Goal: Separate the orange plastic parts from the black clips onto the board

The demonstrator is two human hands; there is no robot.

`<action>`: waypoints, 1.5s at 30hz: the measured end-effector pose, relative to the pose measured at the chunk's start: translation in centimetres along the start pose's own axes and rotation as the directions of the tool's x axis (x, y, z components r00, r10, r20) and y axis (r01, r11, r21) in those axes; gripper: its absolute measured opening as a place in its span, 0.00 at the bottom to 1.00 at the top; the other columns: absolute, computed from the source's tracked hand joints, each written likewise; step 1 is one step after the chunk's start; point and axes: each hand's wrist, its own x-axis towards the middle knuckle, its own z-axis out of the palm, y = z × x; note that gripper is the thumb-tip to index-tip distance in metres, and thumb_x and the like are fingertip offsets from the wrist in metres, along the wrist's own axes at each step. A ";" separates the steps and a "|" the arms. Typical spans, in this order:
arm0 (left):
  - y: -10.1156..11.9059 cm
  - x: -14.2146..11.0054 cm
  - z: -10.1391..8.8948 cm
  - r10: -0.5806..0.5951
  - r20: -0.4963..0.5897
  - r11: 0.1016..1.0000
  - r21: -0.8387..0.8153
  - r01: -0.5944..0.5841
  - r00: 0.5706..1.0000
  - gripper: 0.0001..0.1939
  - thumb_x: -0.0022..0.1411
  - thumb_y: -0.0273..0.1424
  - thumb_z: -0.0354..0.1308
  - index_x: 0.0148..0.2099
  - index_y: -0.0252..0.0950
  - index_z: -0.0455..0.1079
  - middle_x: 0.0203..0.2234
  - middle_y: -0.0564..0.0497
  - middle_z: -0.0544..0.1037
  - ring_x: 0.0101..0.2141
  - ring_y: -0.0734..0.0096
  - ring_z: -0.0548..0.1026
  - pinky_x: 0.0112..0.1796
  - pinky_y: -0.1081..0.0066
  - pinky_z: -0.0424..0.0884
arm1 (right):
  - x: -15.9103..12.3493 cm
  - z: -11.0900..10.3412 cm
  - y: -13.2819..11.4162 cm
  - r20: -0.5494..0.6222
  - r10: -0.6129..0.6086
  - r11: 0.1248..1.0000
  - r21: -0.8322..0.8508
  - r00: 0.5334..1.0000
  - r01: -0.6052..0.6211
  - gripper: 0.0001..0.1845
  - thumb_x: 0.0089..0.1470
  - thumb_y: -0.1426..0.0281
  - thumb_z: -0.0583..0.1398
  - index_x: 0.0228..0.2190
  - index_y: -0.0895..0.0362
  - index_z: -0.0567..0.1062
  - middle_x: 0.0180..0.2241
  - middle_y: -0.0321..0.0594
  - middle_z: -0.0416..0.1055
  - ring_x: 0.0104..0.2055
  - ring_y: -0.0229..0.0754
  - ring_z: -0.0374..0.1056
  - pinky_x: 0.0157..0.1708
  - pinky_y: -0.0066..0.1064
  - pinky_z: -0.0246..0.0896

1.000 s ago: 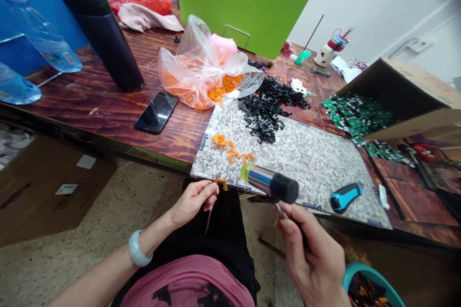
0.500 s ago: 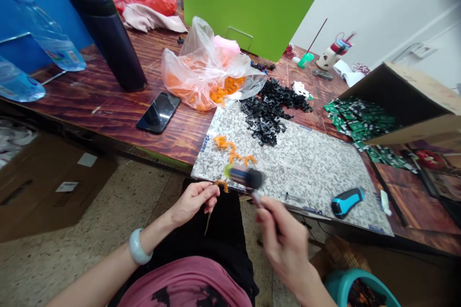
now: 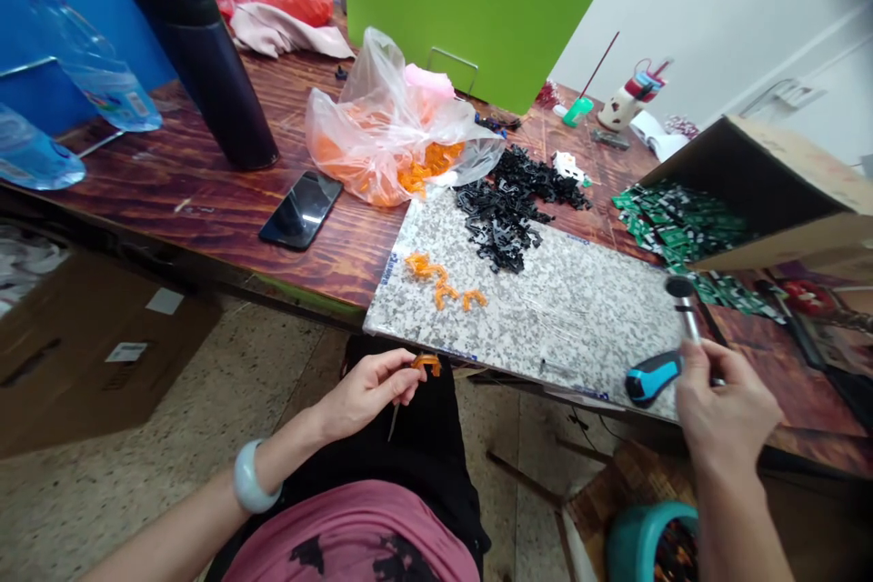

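**Orange clip point(image 3: 426, 364) in left hand point(image 3: 372, 391), hammer point(image 3: 686, 316) in right hand point(image 3: 729, 396)**

Head camera, the one view I have on my remote feed. I see the left hand low at the near edge of a speckled board point(image 3: 587, 318), thumb and fingers pinched together on one end of the orange clip. The clip pokes out past the fingertips, just in front of that edge, seen against dark trousers point(image 3: 443, 436). Whether it touches the board, I cannot tell. A pale bracelet point(image 3: 254, 477) circles the left wrist.

The right hand is well apart from the left, out at the board's right end. Fingers are wrapped around the hammer, whose black face points upward; the fist hides much of the handle from me. A blue and black knife point(image 3: 653, 377) lies on the board just beside this hand.

On the board I note loose orange clips point(image 3: 418, 266) near the left end and, behind them, a heap of black parts point(image 3: 501, 214). A clear bag point(image 3: 368, 127) with orange pieces inside sits at the back left, a phone point(image 3: 301, 212) near it on the wooden table point(image 3: 355, 264). Green circuit boards point(image 3: 675, 223) spill from a cardboard box point(image 3: 784, 159) on the right. Below, a teal bucket point(image 3: 628, 541) holds dark and orange bits.
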 end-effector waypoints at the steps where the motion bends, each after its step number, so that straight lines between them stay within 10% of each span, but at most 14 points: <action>1: 0.2 -0.3 0.1 0.035 0.024 0.997 0.065 -0.036 0.999 0.13 0.64 0.37 0.53 0.38 0.31 0.70 0.23 0.55 0.68 0.25 0.77 0.65 0.28 0.76 0.62 | 1.3 0.7 2.5 -0.050 0.080 0.993 -0.085 0.996 -0.084 0.20 0.51 0.58 0.57 0.38 0.58 0.77 0.28 0.52 0.73 0.30 0.52 0.68 0.29 0.40 0.55; 6: 1.1 -1.1 0.3 0.179 0.122 0.912 0.353 -0.212 0.976 0.10 0.66 0.30 0.49 0.42 0.32 0.70 0.25 0.55 0.69 0.27 0.76 0.66 0.31 0.76 0.62 | 3.7 2.4 11.0 -0.127 0.301 0.919 -0.225 0.945 -0.323 0.10 0.40 0.62 0.59 0.22 0.52 0.78 0.19 0.54 0.68 0.29 0.61 0.67 0.23 0.44 0.46; 14: 1.2 -1.3 1.4 0.253 0.149 0.851 0.435 -0.294 0.956 0.11 0.64 0.28 0.50 0.46 0.31 0.69 0.25 0.53 0.72 0.26 0.75 0.69 0.30 0.76 0.66 | 1.5 2.0 13.2 -0.096 0.248 0.950 -0.170 0.964 -0.262 0.09 0.37 0.61 0.58 0.16 0.52 0.74 0.15 0.41 0.59 0.26 0.56 0.65 0.23 0.43 0.49; 20: 1.2 -1.5 2.2 0.315 0.214 0.797 0.469 -0.380 0.925 0.11 0.66 0.28 0.48 0.45 0.31 0.69 0.25 0.52 0.72 0.26 0.75 0.70 0.29 0.76 0.66 | -1.9 -0.7 5.6 -0.105 -0.004 1.000 -0.019 0.995 0.002 0.17 0.49 0.60 0.57 0.35 0.57 0.78 0.33 0.49 0.72 0.38 0.51 0.68 0.38 0.42 0.61; 22: 1.2 -1.5 2.7 0.314 0.236 0.785 0.480 -0.391 0.920 0.11 0.67 0.30 0.48 0.45 0.32 0.69 0.25 0.52 0.72 0.25 0.74 0.69 0.29 0.76 0.66 | -4.7 -2.1 0.7 0.000 -0.219 0.930 0.302 0.976 0.209 0.13 0.53 0.63 0.57 0.38 0.56 0.76 0.37 0.45 0.73 0.38 0.46 0.69 0.41 0.38 0.63; 28: 1.3 -2.2 4.0 0.272 0.290 0.753 0.530 -0.391 0.918 0.12 0.66 0.30 0.47 0.46 0.34 0.70 0.25 0.51 0.72 0.26 0.73 0.69 0.30 0.75 0.66 | -12.3 -4.2 -10.4 0.270 -0.654 0.583 0.776 0.707 0.243 0.16 0.52 0.67 0.63 0.43 0.52 0.71 0.42 0.41 0.72 0.45 0.43 0.67 0.46 0.34 0.63; 33: 0.7 -3.2 4.7 0.222 0.308 0.768 0.530 -0.361 0.925 0.12 0.65 0.31 0.48 0.43 0.35 0.71 0.25 0.51 0.72 0.26 0.71 0.69 0.31 0.74 0.66 | -15.3 -3.1 -11.5 0.261 -0.735 0.445 0.882 0.626 0.155 0.15 0.52 0.65 0.63 0.43 0.53 0.71 0.38 0.41 0.72 0.41 0.43 0.68 0.42 0.35 0.64; 45: -1.8 -3.5 5.9 0.181 0.392 0.689 0.604 -0.401 0.902 0.13 0.67 0.30 0.45 0.39 0.33 0.70 0.25 0.49 0.71 0.27 0.71 0.68 0.30 0.74 0.65 | -17.9 -1.7 -10.0 0.232 -0.691 0.435 0.890 0.685 0.138 0.04 0.58 0.69 0.58 0.33 0.56 0.73 0.29 0.39 0.72 0.32 0.39 0.65 0.35 0.32 0.62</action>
